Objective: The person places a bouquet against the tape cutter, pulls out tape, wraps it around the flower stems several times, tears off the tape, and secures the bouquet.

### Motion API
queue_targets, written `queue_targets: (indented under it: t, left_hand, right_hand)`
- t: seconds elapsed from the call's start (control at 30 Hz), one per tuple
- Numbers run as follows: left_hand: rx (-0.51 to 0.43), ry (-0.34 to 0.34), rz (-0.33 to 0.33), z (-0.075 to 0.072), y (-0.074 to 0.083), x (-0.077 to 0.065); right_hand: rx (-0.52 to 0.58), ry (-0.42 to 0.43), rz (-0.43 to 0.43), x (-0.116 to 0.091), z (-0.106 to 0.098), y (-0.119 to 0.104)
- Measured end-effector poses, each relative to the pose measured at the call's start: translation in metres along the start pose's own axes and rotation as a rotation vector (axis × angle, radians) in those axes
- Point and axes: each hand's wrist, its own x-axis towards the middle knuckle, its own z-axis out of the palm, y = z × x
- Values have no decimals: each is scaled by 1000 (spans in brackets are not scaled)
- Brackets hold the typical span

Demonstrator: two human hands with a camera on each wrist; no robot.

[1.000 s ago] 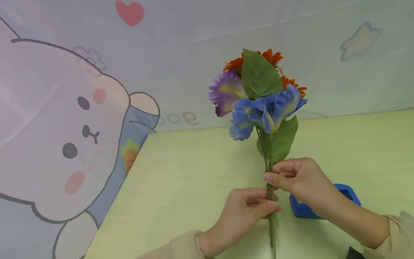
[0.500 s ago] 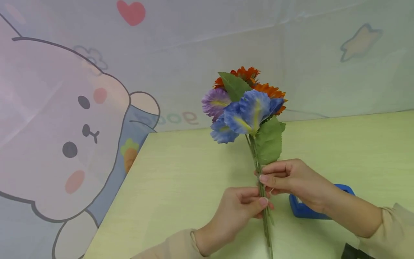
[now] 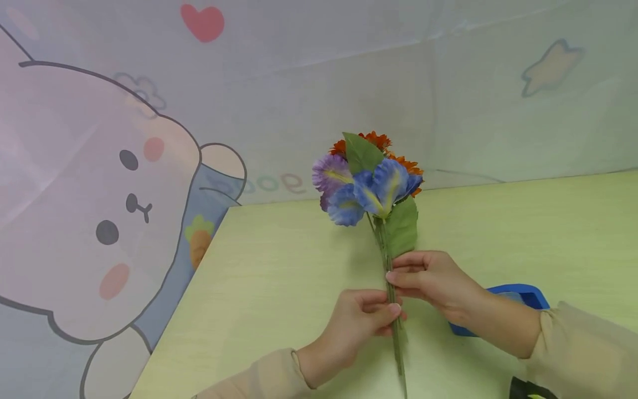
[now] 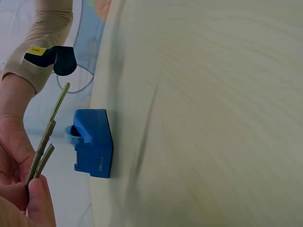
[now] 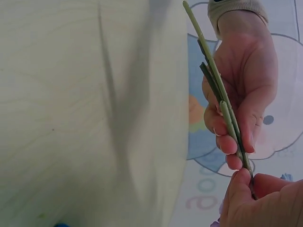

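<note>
A bouquet of artificial-looking flowers stands nearly upright above the table, with a blue flower point(image 3: 384, 188), a purple one point(image 3: 331, 174), orange ones point(image 3: 376, 139) and green leaves point(image 3: 402, 224). My left hand point(image 3: 356, 324) pinches the bundled stems point(image 3: 399, 354) between thumb and fingers. Just above it, my right hand point(image 3: 441, 282) pinches the same stems under the lower leaf. The cut stem ends point(image 5: 191, 16) stick out at uneven lengths below both hands in the right wrist view. Part of the stems is hidden behind the fingers.
A blue tape dispenser point(image 4: 97, 144) with a roll of tape stands on the pale green table point(image 3: 279, 249), partly behind my right forearm in the head view. Behind the table hangs a printed cloth point(image 3: 299, 83). A black object point(image 3: 528, 388) shows at the bottom right.
The bouquet has come down and shifted left, with both hands still gripping the stems. My right hand and forearm have moved left; the left hand has moved slightly left.
</note>
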Motion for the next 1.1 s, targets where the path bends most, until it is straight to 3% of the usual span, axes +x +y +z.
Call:
queue_targets:
  t: [0.27, 0.83, 1.1]
  left_hand:
    - [24, 20, -46, -2, -10, 1]
    - [6, 41, -63, -4, -8, 1]
    - [35, 30, -105, -6, -12, 3]
  right_hand:
    - [8, 32, 37, 3, 4, 10]
    - [21, 43, 63, 5, 7, 8]
    - [33, 45, 85, 7, 6, 11]
